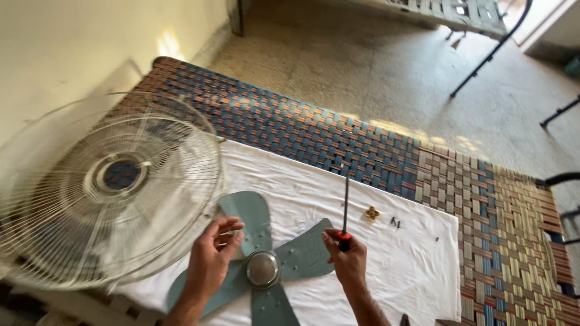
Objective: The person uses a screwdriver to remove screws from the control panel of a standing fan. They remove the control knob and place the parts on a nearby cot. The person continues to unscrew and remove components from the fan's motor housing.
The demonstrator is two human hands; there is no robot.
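Right hand [349,261] closed around a screwdriver [345,211] by its red-and-black handle, shaft pointing up toward 12 o'clock. Left hand [211,256] open, fingers loosely curled, hovering over one fan blade [284,265] near the shiny metal hub [263,268], gripping nothing. Grey-blue blade set flat on a white cloth [386,265] atop a woven cot [314,133]. White wire fan guard [109,187] at 9 o'clock. Small brass nut [371,212] and dark screws [394,223] at 2 o'clock of the hub.

We see a grey-blue fan blade [260,265] flat on white cloth | we hold a red-handled screwdriver [345,211] upright
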